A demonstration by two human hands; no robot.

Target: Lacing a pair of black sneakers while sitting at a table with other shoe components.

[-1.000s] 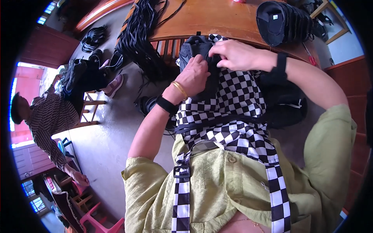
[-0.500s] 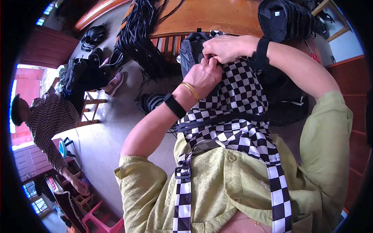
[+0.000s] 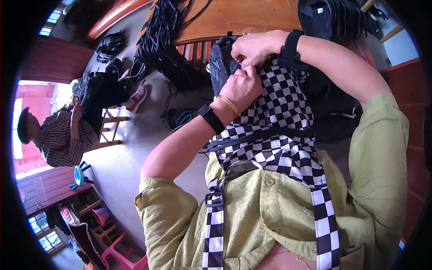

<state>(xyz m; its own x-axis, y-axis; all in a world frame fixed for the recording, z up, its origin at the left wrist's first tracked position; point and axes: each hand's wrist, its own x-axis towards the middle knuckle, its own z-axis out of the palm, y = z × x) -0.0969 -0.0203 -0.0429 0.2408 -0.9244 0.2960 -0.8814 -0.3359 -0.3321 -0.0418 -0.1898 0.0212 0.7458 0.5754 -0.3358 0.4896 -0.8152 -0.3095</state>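
Observation:
A dark grey shoe [image 3: 217, 67] rests toe-away over my lap, on the black-and-white checked apron [image 3: 281, 99]. My left hand [image 3: 244, 87] is closed in a pinch at the shoe's right side. Just above it, my right hand [image 3: 257, 48] is closed too, with its fingers curled down over the shoe's opening. The fingertips of both hands nearly meet. Whatever they pinch is hidden between and under the fingers.
Black laces [image 3: 157, 40] hang in a thick bundle off the wooden table [image 3: 243, 18]. Stacked black shoe parts [image 3: 330, 20] stand at its right end. A seated person [image 3: 65, 135] works at the left, near a turquoise stool [image 3: 80, 175] and a pink stool [image 3: 128, 256].
My right hand has risen slightly and my left hand has shifted a little right and down; both stay at the shoe. The other person has drawn an arm back from the low shelf.

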